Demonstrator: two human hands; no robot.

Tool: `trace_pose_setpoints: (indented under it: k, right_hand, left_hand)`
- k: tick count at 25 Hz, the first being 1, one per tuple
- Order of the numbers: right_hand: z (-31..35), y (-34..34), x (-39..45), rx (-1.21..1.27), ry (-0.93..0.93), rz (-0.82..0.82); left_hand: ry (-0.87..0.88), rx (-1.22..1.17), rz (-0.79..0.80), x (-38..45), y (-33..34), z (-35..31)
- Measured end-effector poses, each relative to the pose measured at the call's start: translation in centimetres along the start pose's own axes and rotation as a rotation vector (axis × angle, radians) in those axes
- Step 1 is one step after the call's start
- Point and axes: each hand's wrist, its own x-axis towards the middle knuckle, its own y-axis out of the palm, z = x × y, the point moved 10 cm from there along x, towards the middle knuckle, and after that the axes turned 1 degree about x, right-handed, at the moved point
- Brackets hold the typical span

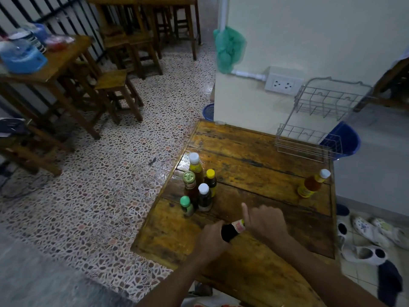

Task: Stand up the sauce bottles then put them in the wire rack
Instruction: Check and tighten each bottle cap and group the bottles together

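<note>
A dark sauce bottle lies tilted between my hands near the front of the wooden table. My left hand grips its body. My right hand closes over its neck and cap, index finger raised. Several bottles stand upright in a cluster at the table's left: a tall yellow-labelled one, a gold-lidded one, a yellow-capped one, a white-capped dark one and a small green-capped one. An orange sauce bottle stands leaning at the right edge. The two-tier wire rack stands at the far right corner.
A cream wall with a power socket rises behind the table. A blue basin sits behind the rack. Slippers lie on the floor at right. Wooden tables and stools fill the tiled floor at left.
</note>
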Motion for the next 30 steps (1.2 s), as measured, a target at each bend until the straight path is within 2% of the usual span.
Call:
trace_pose_setpoints:
  k: [3, 5, 7, 11, 13, 17, 21, 23, 25, 28, 30]
  right_hand:
    - [-1.0, 3.4, -0.6, 0.122, 0.212, 0.149]
    - [-0.9, 4.3, -0.5, 0.215, 0.272, 0.252]
    - [0.4, 3.6, -0.1, 0.301, 0.172, 0.285]
    - [1.9, -0.1, 0.8, 0.522, -0.093, 0.187]
    - [2.6, -1.7, 0.9, 0.471, -0.238, 0.132]
    - [4.9, -3.2, -0.3, 0.155, -0.501, -0.060]
    - [4.7, -2.6, 0.5, 0.148, -0.395, 0.079]
    - [3.5, -1.8, 1.1, 0.174, -0.222, 0.076]
    - [2.3, -1.3, 1.6, 0.167, -0.036, 0.161]
    - [2.3, -1.0, 2.3, 0.114, 0.001, 0.227]
    - [1.5, -1.2, 2.3, 0.358, 0.072, 0.255]
  left_hand:
    - [0.031, 0.136, -0.010, 0.2, -0.4, 0.7]
    - [0.046, 0.157, -0.035, 0.3, -1.1, 1.1]
    - [0.065, 0.101, -0.029, 0.6, -1.7, 1.4]
    - [0.094, -0.053, 0.044, 1.0, -2.2, 1.5]
    - [0.092, -0.106, 0.049, 1.1, -2.2, 1.6]
    - [0.135, -0.203, 0.118, 0.7, -1.9, 0.9]
    - [0.082, -0.229, 0.088, 0.2, -1.8, 1.0]
    - [0.042, -0.186, 0.007, 0.1, -2.2, 1.1]
    - [0.012, -0.100, -0.081, 0.3, -2.7, 0.8]
    - [0.003, -0.072, -0.128, 0.3, -2.7, 0.6]
    - [0.006, -0.083, -0.115, 0.4, -2.5, 0.6]
